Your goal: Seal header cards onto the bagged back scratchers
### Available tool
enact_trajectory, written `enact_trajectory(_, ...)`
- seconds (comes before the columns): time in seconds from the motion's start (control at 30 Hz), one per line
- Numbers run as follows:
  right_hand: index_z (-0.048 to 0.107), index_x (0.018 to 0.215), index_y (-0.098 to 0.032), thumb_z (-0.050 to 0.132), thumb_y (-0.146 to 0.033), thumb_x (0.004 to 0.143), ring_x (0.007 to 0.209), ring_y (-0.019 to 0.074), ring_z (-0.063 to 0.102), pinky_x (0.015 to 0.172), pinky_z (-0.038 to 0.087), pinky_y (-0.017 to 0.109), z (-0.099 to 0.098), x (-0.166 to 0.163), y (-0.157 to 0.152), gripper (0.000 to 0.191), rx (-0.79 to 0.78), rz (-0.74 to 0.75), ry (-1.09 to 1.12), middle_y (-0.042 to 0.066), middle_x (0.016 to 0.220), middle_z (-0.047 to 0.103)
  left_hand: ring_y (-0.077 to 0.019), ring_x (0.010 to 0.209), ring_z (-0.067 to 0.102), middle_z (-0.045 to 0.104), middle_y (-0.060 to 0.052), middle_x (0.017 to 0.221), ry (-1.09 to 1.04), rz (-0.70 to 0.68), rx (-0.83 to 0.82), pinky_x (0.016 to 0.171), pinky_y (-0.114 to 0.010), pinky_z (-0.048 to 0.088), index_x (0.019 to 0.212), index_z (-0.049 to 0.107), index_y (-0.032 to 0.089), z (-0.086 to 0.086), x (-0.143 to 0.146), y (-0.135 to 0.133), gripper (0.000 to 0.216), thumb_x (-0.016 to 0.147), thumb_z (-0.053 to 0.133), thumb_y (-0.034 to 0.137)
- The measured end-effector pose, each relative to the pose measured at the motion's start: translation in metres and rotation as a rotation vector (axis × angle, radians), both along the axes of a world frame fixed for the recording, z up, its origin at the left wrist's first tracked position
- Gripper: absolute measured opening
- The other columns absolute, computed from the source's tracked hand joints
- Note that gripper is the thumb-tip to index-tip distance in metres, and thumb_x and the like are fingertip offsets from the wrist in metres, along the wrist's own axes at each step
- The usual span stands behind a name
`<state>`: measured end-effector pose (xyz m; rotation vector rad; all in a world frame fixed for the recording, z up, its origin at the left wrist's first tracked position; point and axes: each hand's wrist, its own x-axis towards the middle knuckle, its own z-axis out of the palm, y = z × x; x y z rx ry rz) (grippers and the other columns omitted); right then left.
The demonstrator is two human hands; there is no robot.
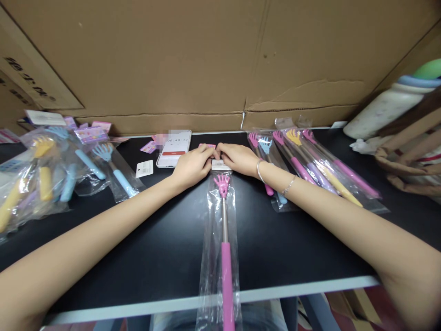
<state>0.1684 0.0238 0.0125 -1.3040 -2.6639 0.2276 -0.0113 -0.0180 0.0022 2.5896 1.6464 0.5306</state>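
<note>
A pink back scratcher (224, 220) with a hand-shaped head lies in a clear plastic bag (210, 257) on the black table (165, 248), its handle hanging over the near edge. My left hand (192, 166) and my right hand (237, 158) meet at the bag's far end. Both have fingers curled and pressed on the white header strip (220, 165) at the bag's top. Bracelets circle my right wrist.
Bagged scratchers lie in a pile at the left (41, 174) and in a row at the right (310, 165). A phone (174, 147) showing a timer and loose labels (144, 168) lie behind my hands. Cardboard boxes (206, 59) wall the back. A bag (406, 151) stands right.
</note>
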Motion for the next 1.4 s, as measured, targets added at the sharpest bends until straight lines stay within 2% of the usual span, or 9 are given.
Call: enact_trajectory(1.4, 0.059, 0.107, -0.017, 0.037, -0.018, 0.093, 0.092, 0.0160, 0.056, 0.076, 0.030, 0.026, 0.0001, 0.0000, -0.0005, 0.026, 0.000, -0.001, 0.013, 0.007, 0.111, 0.068, -0.0253, 0.109, 0.065, 0.064, -0.005, 0.126, -0.001, -0.001, 0.012, 0.082, -0.034, 0.054, 0.115, 0.064, 0.025, -0.0010, -0.0013, 0.0008, 0.032, 0.093, 0.042, 0.017)
